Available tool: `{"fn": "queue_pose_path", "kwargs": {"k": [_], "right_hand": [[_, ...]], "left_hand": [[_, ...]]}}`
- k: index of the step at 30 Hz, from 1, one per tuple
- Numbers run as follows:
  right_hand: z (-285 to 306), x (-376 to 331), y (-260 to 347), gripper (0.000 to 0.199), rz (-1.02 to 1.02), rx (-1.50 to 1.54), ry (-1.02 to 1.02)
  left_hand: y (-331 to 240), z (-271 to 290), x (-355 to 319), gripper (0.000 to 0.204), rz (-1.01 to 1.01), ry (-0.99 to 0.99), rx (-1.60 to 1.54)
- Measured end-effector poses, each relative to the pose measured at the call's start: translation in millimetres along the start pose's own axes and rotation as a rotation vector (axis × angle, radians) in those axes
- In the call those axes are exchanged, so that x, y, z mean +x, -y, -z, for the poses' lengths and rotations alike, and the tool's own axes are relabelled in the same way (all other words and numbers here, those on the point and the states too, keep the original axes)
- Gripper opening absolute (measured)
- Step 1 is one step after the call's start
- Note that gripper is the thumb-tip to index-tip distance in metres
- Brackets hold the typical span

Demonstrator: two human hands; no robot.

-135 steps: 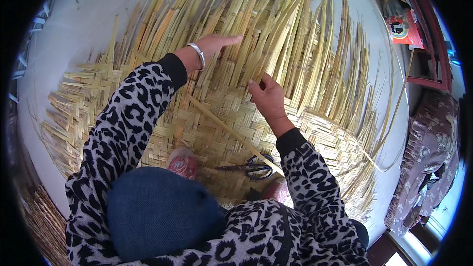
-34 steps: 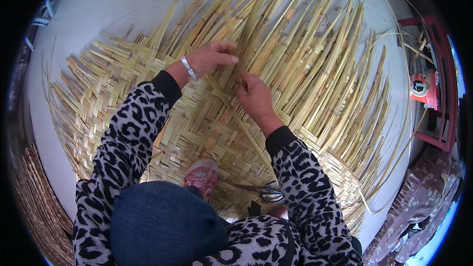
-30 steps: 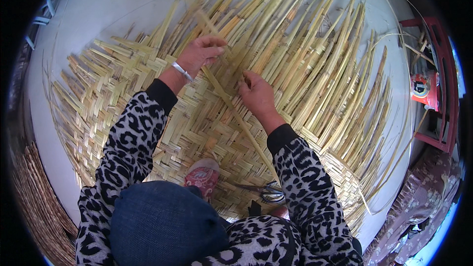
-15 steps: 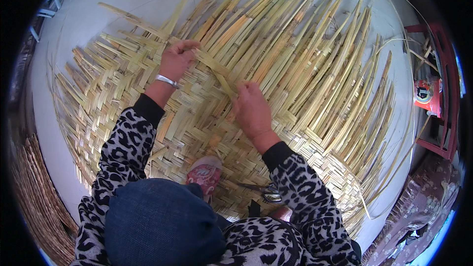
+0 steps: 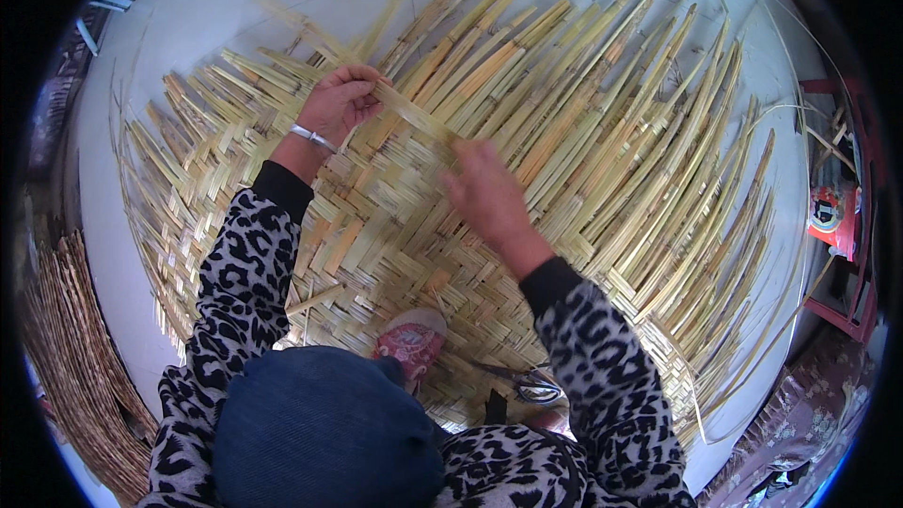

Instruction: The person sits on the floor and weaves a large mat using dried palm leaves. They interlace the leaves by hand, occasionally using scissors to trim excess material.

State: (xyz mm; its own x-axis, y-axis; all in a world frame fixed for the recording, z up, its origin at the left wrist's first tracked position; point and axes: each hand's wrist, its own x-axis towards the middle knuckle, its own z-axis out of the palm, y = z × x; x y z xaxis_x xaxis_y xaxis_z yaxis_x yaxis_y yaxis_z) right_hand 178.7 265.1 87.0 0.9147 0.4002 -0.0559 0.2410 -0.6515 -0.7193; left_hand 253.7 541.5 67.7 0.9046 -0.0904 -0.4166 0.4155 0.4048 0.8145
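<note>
A flat, pale split-reed strip [image 5: 411, 116] stretches between my two hands, above a partly woven reed mat [image 5: 376, 226]. Its left part is pinched between the thumb and fingers of my left hand [image 5: 340, 108], which wears a silver bracelet [image 5: 313, 138]. At the strip's right end, my right hand [image 5: 494, 196] has its fingers closed, though motion blurs them. Loose reed ends [image 5: 574, 85] fan out from the weave toward the far side and the right. The near part of the mat shows a tight zigzag pattern.
My pink patterned shoe [image 5: 414, 343] rests on the mat. Scissors [image 5: 536, 384] lie near my right knee. A dark red frame [image 5: 870, 216] and a red packet [image 5: 834, 221] are on the right. Stacked brown reed sheets [image 5: 85, 357] lie at the lower left.
The strip was bent downward near my right hand and now runs nearly straight. My right hand has shifted right. The whole view has moved slightly.
</note>
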Motion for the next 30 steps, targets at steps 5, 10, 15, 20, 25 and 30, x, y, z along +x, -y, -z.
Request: {"fn": "queue_pose_path", "kwargs": {"k": [5,10,15,20,25,30], "right_hand": [[11.0,53.6,-7.3,0.029,-0.065,-0.004,0.098],[0.8,47.5,4.0,0.026,-0.266,0.114,-0.089],[-6.2,44.2,4.7,0.027,-0.385,0.279,-0.280],[-2.9,37.7,5.6,0.027,-0.420,0.353,-0.285],[-5.2,30.7,2.3,0.026,-0.408,0.429,-0.283],[-11.3,26.4,-4.4,0.018,-0.332,0.469,-0.318]], "left_hand": [[-15.7,-8.0,6.5,0.013,-0.021,0.197,-0.046],[-11.5,-36.8,36.3,0.015,0.022,0.283,0.113],[-2.1,-74.5,78.2,0.025,0.038,0.298,0.738],[5.5,-94.9,84.7,0.040,-0.316,0.173,1.471],[1.7,-113.0,81.6,0.051,-0.242,0.050,1.692],[-20.4,-120.7,95.5,0.068,0.067,0.227,1.492]]}}
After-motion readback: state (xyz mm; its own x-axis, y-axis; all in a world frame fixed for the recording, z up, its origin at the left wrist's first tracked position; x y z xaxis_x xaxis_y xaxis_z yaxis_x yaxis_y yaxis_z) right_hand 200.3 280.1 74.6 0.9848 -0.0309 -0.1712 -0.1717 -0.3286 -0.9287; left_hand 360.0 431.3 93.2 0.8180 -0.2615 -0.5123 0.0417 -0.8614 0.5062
